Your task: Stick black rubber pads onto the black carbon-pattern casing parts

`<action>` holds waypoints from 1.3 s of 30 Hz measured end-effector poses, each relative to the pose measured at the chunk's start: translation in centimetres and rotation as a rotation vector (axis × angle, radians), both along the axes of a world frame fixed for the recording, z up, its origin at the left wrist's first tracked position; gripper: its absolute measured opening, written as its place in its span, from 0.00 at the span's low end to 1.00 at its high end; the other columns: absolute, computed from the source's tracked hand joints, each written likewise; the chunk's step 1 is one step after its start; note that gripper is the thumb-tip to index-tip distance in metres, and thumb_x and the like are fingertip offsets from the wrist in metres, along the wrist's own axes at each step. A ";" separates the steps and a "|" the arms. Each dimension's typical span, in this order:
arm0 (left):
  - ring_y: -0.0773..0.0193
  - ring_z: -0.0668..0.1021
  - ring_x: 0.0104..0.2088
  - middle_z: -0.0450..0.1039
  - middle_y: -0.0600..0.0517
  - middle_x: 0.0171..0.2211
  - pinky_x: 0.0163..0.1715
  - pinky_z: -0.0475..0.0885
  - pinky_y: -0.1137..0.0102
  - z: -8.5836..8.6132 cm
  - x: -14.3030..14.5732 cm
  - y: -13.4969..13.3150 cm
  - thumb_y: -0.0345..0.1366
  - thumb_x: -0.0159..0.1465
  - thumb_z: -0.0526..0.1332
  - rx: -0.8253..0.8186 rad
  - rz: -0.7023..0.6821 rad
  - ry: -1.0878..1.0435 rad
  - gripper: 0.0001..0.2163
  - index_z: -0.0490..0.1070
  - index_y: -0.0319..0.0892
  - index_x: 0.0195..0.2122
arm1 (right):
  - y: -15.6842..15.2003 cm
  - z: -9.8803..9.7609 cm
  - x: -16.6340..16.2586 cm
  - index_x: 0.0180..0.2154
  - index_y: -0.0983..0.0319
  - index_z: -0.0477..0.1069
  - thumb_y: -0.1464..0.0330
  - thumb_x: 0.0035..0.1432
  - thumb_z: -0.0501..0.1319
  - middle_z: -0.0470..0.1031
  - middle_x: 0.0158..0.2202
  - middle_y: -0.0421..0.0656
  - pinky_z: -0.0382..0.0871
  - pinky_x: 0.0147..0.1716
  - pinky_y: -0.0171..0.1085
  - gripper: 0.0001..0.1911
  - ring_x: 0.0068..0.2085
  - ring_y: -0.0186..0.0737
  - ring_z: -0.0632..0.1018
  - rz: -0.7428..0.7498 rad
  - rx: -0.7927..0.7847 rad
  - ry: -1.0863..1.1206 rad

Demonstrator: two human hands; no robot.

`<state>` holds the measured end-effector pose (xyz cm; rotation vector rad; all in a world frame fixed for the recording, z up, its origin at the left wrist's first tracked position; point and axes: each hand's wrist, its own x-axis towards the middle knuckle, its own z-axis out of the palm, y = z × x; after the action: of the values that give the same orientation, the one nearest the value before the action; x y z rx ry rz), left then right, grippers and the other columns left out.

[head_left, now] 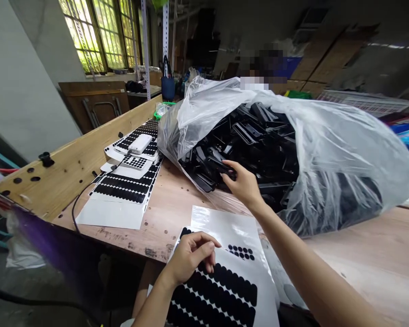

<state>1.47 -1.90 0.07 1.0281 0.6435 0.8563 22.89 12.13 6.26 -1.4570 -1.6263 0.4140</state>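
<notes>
My right hand reaches into the mouth of a big clear plastic bag full of black plastic parts; its fingers close on one black part at the edge of the pile. My left hand rests on a white sheet of black oval stickers at the table's front edge, fingers curled and pinched on the sheet's upper left; what the fingertips hold, if anything, is hidden.
More sticker sheets are stacked at the left of the wooden table, with a white power bank and its black cable on top. A raised wooden board borders the left side. Shelving and windows stand behind.
</notes>
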 end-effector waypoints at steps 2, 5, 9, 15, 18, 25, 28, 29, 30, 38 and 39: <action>0.69 0.76 0.21 0.74 0.52 0.24 0.26 0.71 0.73 -0.1 0.0 0.0 0.56 0.64 0.69 -0.006 0.004 -0.011 0.23 0.79 0.37 0.41 | -3.4 -0.7 1.1 0.59 0.58 0.71 0.59 0.61 0.62 0.80 0.48 0.50 0.79 0.50 0.58 0.26 0.45 0.53 0.83 -0.031 -0.040 0.152; 0.66 0.81 0.27 0.77 0.49 0.32 0.32 0.76 0.71 -0.3 0.2 0.1 0.56 0.66 0.68 -0.010 0.044 -0.028 0.24 0.80 0.38 0.48 | -9.2 -1.5 1.9 0.55 0.54 0.73 0.55 0.58 0.66 0.81 0.46 0.44 0.83 0.41 0.49 0.24 0.41 0.47 0.85 0.001 -0.203 0.468; 0.53 0.84 0.44 0.79 0.39 0.50 0.43 0.80 0.62 -0.6 0.7 0.2 0.59 0.65 0.66 -0.044 0.070 -0.076 0.31 0.77 0.39 0.59 | -15.3 -2.1 0.3 0.47 0.53 0.79 0.61 0.46 0.77 0.81 0.46 0.40 0.80 0.40 0.35 0.24 0.41 0.37 0.83 0.033 -0.535 1.086; 0.62 0.83 0.35 0.81 0.48 0.38 0.43 0.79 0.65 -0.3 1.0 0.0 0.56 0.63 0.70 -0.127 0.179 -0.151 0.34 0.69 0.41 0.64 | -18.7 -4.0 -2.1 0.46 0.52 0.79 0.60 0.46 0.80 0.81 0.39 0.39 0.75 0.36 0.33 0.24 0.36 0.35 0.80 0.232 -0.645 1.223; 0.64 0.83 0.32 0.82 0.52 0.35 0.37 0.76 0.71 0.3 0.7 0.2 0.47 0.59 0.76 -0.200 0.209 -0.191 0.45 0.56 0.44 0.72 | -18.8 -4.4 -1.8 0.46 0.51 0.79 0.60 0.51 0.79 0.79 0.32 0.36 0.72 0.34 0.32 0.21 0.31 0.33 0.77 0.408 -0.662 1.064; 0.61 0.83 0.30 0.82 0.47 0.32 0.34 0.76 0.70 0.6 0.4 0.6 0.44 0.52 0.79 -0.284 0.167 -0.214 0.21 0.79 0.37 0.41 | -18.1 -3.7 -2.0 0.48 0.53 0.79 0.62 0.56 0.76 0.78 0.39 0.39 0.70 0.34 0.33 0.18 0.35 0.34 0.76 0.516 -0.680 0.800; 0.55 0.85 0.38 0.83 0.47 0.34 0.41 0.78 0.65 0.5 0.5 0.3 0.42 0.51 0.78 -0.231 0.243 -0.223 0.17 0.80 0.39 0.39 | -17.9 -3.3 -2.3 0.49 0.54 0.78 0.62 0.54 0.76 0.76 0.36 0.39 0.70 0.32 0.34 0.21 0.31 0.33 0.73 0.377 -0.630 0.900; 0.53 0.85 0.40 0.83 0.47 0.34 0.43 0.78 0.64 0.3 0.6 0.2 0.40 0.51 0.77 -0.209 0.258 -0.222 0.16 0.80 0.39 0.37 | -17.7 -3.1 -2.2 0.47 0.54 0.78 0.62 0.52 0.76 0.76 0.34 0.38 0.69 0.31 0.35 0.21 0.29 0.33 0.72 0.328 -0.605 0.971; 0.50 0.85 0.41 0.83 0.47 0.33 0.44 0.78 0.63 0.1 0.6 0.1 0.38 0.49 0.76 -0.197 0.258 -0.218 0.14 0.80 0.39 0.35 | -17.5 -2.8 -2.1 0.45 0.54 0.78 0.62 0.51 0.76 0.75 0.32 0.38 0.69 0.29 0.35 0.20 0.28 0.34 0.71 0.297 -0.585 1.048; 0.47 0.87 0.31 0.83 0.49 0.28 0.33 0.81 0.59 -0.3 -0.1 0.3 0.41 0.61 0.67 -0.245 0.009 -0.251 0.30 0.68 0.43 0.65 | -13.5 -0.3 0.8 0.35 0.61 0.76 0.66 0.42 0.72 0.74 0.21 0.38 0.57 0.16 0.30 0.14 0.19 0.32 0.67 0.799 -0.707 1.046; 0.48 0.87 0.31 0.84 0.48 0.31 0.32 0.81 0.60 -0.2 -0.2 0.4 0.46 0.64 0.67 -0.236 0.003 -0.251 0.34 0.63 0.44 0.69 | -12.8 -0.2 1.1 0.34 0.61 0.75 0.64 0.43 0.72 0.73 0.21 0.38 0.55 0.15 0.29 0.14 0.18 0.31 0.66 0.864 -0.728 1.046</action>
<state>1.28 -1.46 -0.09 0.6942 0.5180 0.8729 23.95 -0.71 6.04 -0.5974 -1.1171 2.0187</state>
